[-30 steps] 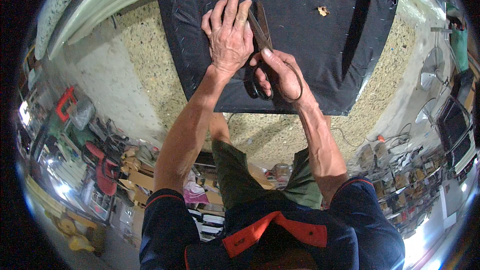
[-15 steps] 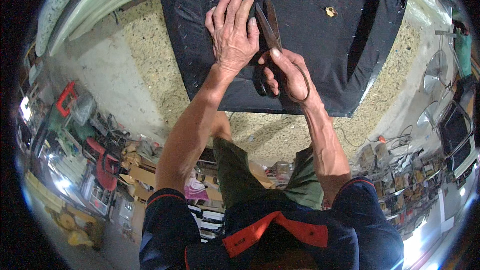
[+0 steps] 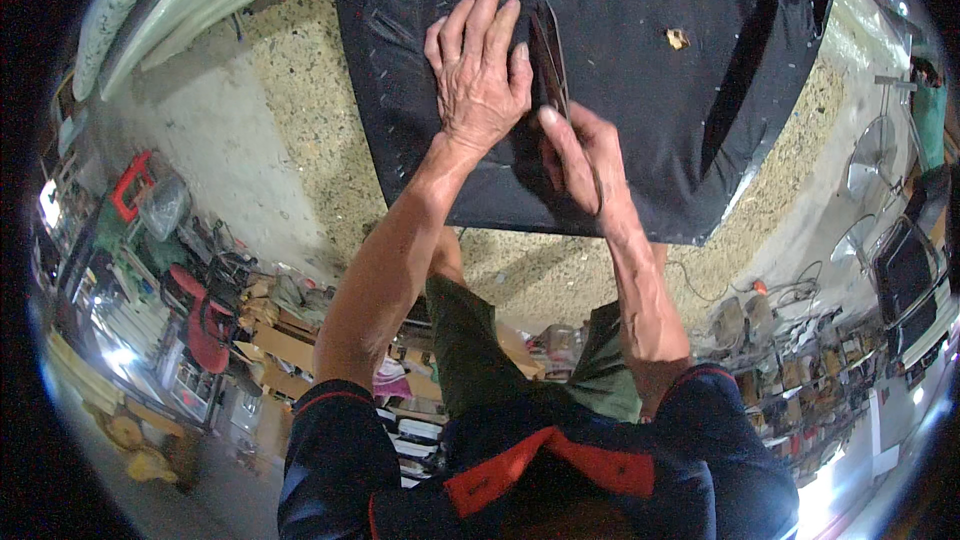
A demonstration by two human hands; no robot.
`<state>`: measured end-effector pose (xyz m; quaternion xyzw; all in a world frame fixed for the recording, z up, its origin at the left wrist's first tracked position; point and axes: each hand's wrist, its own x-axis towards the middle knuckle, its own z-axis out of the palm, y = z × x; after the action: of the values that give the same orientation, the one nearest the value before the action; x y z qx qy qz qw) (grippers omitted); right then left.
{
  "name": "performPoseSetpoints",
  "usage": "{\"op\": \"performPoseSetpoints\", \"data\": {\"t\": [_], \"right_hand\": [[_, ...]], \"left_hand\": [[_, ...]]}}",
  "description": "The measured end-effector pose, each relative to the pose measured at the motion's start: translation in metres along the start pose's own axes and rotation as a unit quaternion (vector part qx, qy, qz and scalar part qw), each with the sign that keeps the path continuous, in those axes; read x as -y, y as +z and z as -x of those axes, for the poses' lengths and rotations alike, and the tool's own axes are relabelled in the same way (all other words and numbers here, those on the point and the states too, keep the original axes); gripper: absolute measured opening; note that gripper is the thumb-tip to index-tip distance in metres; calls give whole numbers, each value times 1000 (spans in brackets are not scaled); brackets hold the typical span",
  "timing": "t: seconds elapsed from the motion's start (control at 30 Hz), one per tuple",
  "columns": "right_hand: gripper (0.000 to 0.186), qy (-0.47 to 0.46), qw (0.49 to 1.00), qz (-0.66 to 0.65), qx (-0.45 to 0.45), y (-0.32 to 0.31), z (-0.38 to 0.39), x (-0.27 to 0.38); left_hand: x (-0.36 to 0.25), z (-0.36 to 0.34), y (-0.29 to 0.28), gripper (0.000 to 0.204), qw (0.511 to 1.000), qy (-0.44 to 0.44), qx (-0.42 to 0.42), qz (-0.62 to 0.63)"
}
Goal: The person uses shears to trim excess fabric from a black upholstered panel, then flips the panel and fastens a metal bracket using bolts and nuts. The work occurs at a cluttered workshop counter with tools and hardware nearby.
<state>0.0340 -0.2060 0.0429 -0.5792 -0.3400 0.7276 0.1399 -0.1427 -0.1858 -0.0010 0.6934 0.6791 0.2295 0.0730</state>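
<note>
A wide sheet of black fabric (image 3: 640,130) stretches over a large flat piece in front of me, with small staples showing along its left side. My left hand (image 3: 478,75) lies flat on the fabric, its fingers stretched away from me. Just to its right, my right hand (image 3: 585,155) grips a pair of dark metal scissors (image 3: 552,55) by the handles. The blades point away from me over the fabric and look nearly closed. Part of the handle loops is hidden by my fingers.
A small tan scrap (image 3: 677,38) lies on the fabric to the right. Speckled flooring (image 3: 310,110) surrounds the piece. Cardboard boxes (image 3: 285,345) and clutter stand at the lower left, a red-handled tool (image 3: 130,185) farther left. Stacked goods (image 3: 800,370) and a thin cable (image 3: 700,280) are at the right.
The scissor blades have come closer together, and my right hand has turned more edge-on. The fabric-covered piece and my left hand appear slightly farther right in the picture.
</note>
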Motion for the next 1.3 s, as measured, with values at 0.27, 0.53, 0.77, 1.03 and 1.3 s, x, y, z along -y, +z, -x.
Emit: {"op": "performPoseSetpoints", "data": {"t": [0.27,0.53,0.77,1.03,1.3], "right_hand": [[40,-79,983,163,-28,-19,-9,11],[41,-145,959,244,-13,-36,-19,26],[38,17,991,-5,134,-61,13,28],[41,72,961,-170,205,-58,17,20],[41,71,962,-152,213,-49,-3,22]], "left_hand": [[3,-2,2,53,1000,4,-15,-5],[1,-2,0,57,1000,6,-23,10],[-4,-29,-20,41,996,15,-39,84],[30,-78,-39,21,977,180,96,62],[34,-82,-41,16,969,182,107,131]]}}
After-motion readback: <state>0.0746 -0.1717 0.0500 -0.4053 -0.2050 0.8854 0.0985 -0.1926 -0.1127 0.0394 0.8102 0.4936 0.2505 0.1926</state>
